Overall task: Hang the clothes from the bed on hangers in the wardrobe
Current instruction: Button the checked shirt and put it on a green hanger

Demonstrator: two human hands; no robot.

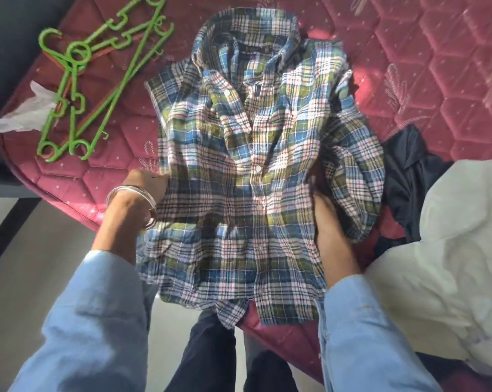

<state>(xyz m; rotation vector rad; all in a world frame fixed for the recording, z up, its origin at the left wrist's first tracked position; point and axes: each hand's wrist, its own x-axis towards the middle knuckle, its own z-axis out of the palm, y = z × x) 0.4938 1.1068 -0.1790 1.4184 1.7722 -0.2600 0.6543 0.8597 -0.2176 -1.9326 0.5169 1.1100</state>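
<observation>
A plaid shirt [247,154] in blue, green, white and red lies buttoned and face up on the red quilted mattress [437,66], its hem hanging over the near edge. My left hand [145,185], with bangles on the wrist, grips the shirt's left side seam. My right hand [324,219] is tucked under the shirt's right side, its fingers hidden by the fabric. Green plastic hangers [92,77] lie in a pile at the mattress's near left corner. A dark garment [409,176] and a white garment [451,236] lie to the right of the shirt.
A white crumpled sheet of tissue or plastic [27,111] sticks out under the hangers at the mattress corner. The pale floor [41,236] runs along the bed's left side. My legs in dark trousers [211,357] stand against the bed edge. No wardrobe is in view.
</observation>
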